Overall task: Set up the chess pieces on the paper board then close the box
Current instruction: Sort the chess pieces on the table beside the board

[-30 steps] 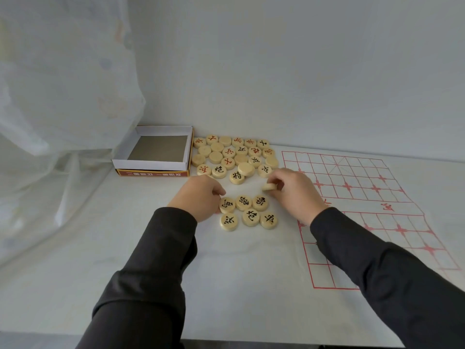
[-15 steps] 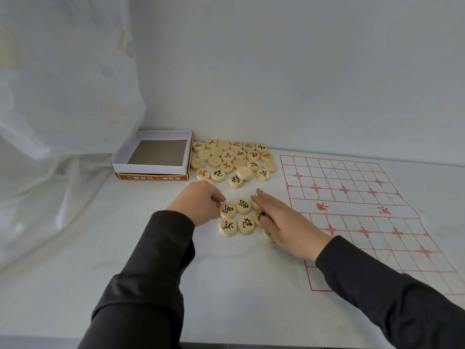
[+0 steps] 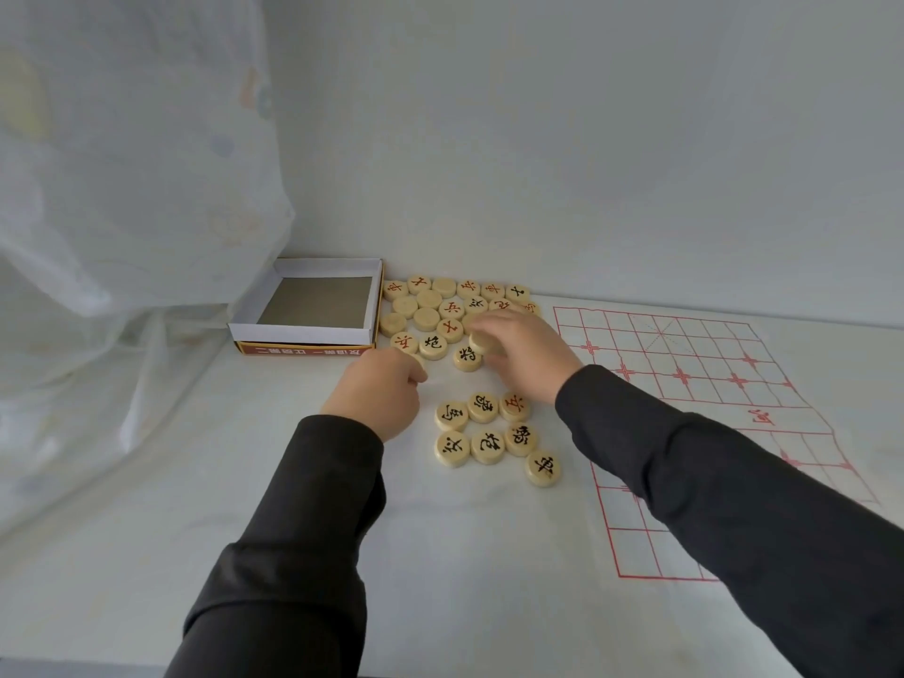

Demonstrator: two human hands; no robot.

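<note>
Table: white cover, slightly wrinkled; everything lies on it.
Paper board: white sheet with a red grid and red cross marks, just right of the right hand's fingers; its near part is hidden under the right sleeve. No piece stands on it.
Box: open, white walls, grey floor, red and yellow strip on the front side; it lies left of and beyond the left hand's fingers, and nothing lies inside.
Far group of pieces: round pale wooden discs in rows, some with red signs, some with black, some blank face up; it lies just beyond the fingers of both hands, touching the right wall of the box.
Near group of pieces: seven discs, all with black signs up, packed together, nearer to the person than the fingers, between the two wrists.
Right hand: fingers closed on one disc, which is tilted and lifted at the near edge of the far group.
Left hand: fingers curled together in a loose fist; I cannot tell if they hold something.
</note>
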